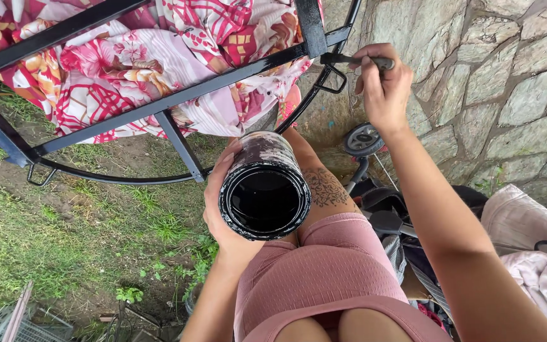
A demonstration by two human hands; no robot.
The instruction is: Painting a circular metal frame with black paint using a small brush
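Head view shows a round paint can [265, 185], open, black inside and smeared black outside, cupped from its left by the left hand [223, 209]. Above the can, the right hand [384, 85] pinches a brush [356, 60] against the black metal frame [178, 98].

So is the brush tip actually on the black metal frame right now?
Touching. The head view shows the right hand holding the brush, and its black tip meets the frame beside the upright bar with no gap visible. The left hand grips the paint can.
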